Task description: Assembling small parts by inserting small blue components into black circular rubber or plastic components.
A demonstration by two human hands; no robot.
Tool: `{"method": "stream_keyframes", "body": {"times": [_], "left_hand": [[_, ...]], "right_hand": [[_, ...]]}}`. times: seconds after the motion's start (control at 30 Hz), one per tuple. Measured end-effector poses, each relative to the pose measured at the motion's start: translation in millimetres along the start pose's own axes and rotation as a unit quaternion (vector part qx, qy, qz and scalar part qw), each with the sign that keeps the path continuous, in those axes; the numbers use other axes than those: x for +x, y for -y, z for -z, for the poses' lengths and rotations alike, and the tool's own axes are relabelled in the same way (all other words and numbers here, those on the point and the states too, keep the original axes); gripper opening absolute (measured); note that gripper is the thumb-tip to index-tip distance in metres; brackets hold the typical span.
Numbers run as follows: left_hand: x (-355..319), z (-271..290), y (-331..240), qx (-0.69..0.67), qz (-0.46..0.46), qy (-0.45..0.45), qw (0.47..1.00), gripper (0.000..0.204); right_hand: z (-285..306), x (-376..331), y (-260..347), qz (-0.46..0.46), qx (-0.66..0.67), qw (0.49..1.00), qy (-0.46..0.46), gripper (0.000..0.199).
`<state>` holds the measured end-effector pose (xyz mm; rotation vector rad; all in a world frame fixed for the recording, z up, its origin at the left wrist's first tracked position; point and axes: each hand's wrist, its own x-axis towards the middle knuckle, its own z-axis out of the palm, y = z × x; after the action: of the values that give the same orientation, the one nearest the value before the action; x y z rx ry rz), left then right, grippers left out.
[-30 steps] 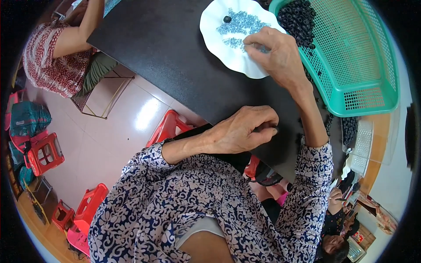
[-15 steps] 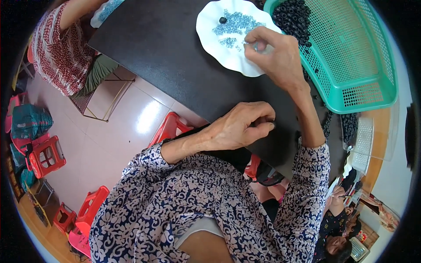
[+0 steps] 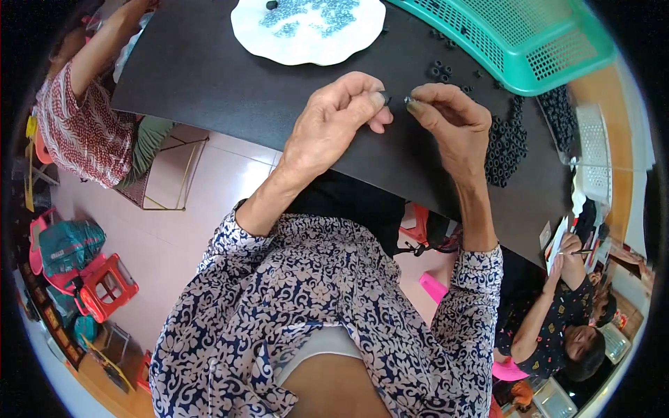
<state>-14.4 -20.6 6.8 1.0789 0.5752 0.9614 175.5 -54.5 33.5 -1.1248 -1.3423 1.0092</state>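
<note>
At the centre of the frame, above the black bench, the two hands are brought close together with fingertips almost meeting. A small dark ring-shaped part is pinched between thumb and forefinger of the left hand, the other fingers being curled in. A tiny grey piece is nipped at the fingertips of the right hand, just beside the dark part; whether the two pieces touch cannot be told.

At the top centre of the frame a white scalloped plate is seen lying on the bench, with a scatter of small blue-grey pieces and one dark ring on it. At the upper right a green mesh basket is set on the bench. A few loose black rings lie between the basket and the right hand, and a larger heap of black rings is spread just right of the right wrist.

At the upper left a person in a red patterned top is seated at the bench. At the lower right another seated person in a dark patterned shirt is seen. Red plastic stools stand on the floor at the left.
</note>
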Motion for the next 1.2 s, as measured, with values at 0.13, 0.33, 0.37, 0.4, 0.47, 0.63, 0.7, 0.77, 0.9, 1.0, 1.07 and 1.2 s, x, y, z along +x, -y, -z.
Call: {"method": "stream_keyframes", "body": {"times": [0.13, 0.33, 0.37, 0.4, 0.47, 0.63, 0.7, 0.77, 0.9, 1.0, 1.07, 1.2], "left_hand": [[1, -7, 1, 0.019, 0.006, -0.004, 1.0, 0.02], [-1, -10, 1, 0.055, -0.002, -0.004, 0.998, 0.021], [-1, -10, 0, 0.083, -0.003, -0.003, 0.997, 0.021], [-1, -10, 0, 0.083, -0.003, -0.002, 0.997, 0.021], [-1, -10, 0, 0.081, -0.004, 0.008, 0.997, 0.022], [0, -9, 2, 0.074, -0.017, 0.035, 0.997, 0.024], [1, -6, 1, 0.072, -0.011, 0.054, 0.996, 0.024], [3, -4, 0, 0.058, 0.006, 0.091, 0.994, 0.024], [4, -3, 4, 0.017, 0.016, 0.064, 0.998, 0.024], [4, -4, 5, 0.0, 0.007, 0.058, 0.998, 0.024], [4, -5, 2, 0.04, 0.004, 0.053, 0.998, 0.026], [4, -6, 2, 0.042, -0.005, 0.049, 0.998, 0.026]], "right_hand": [[-2, -7, -7, 0.022, 0.039, 0.999, 0.002, 0.019], [0, -10, -8, 0.021, 0.018, 0.999, 0.023, 0.019], [0, -9, -9, 0.022, 0.02, 0.999, 0.022, 0.019], [0, -9, -9, 0.027, 0.026, 0.999, 0.025, 0.019], [-1, -9, -9, 0.032, 0.033, 0.999, 0.026, 0.019], [3, -8, -10, 0.034, 0.042, 0.997, 0.052, 0.017], [6, -5, -12, 0.022, 0.045, 0.997, 0.061, 0.017], [6, -4, -12, 0.011, 0.048, 0.996, 0.069, 0.017], [2, -4, -9, -0.008, 0.066, 0.996, 0.065, 0.021], [1, -4, -8, -0.014, 0.048, 0.998, 0.042, 0.022], [2, -5, -9, -0.016, 0.036, 0.999, 0.032, 0.022], [2, -5, -14, -0.007, 0.03, 0.999, 0.025, 0.02]]}}
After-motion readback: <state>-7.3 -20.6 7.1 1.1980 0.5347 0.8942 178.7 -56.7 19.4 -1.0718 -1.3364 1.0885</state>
